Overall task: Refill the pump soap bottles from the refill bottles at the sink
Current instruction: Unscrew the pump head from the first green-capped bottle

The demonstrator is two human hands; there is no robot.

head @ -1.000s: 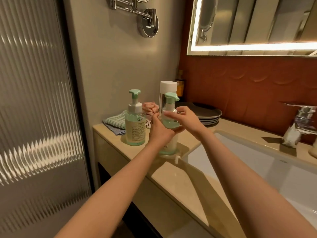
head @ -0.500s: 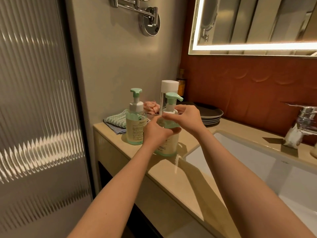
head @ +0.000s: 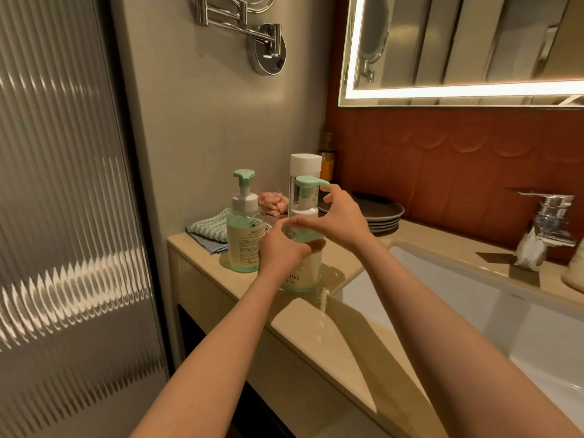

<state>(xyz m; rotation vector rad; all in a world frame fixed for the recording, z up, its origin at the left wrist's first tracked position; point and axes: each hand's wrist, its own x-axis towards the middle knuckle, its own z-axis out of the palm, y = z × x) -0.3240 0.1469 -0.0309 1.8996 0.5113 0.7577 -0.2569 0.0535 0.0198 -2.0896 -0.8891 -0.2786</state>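
A pump bottle (head: pixel 301 273) stands on the worktop (head: pixel 319 339) between both hands, near the sink (head: pixel 442 298) rim. Likely risk: a stiff collar could make the twist tip the bottle toward the sink, and lifting the pump out could drip soap and loosen the grip. The left hand (head: pixel 279 248) wraps round the bottle's body, fingers curled. The right hand (head: pixel 343 221) curls round the white collar, forefinger raised near the spout. A second pump bottle (head: pixel 245 238) stands just left of the left hand; a refill bottle (head: pixel 305 165) stands behind both hands

Just left, second pump bottle (head: pixel 245 237); behind, white-capped bottle (head: pixel 305 165); open counter (head: pixel 316 338) in front
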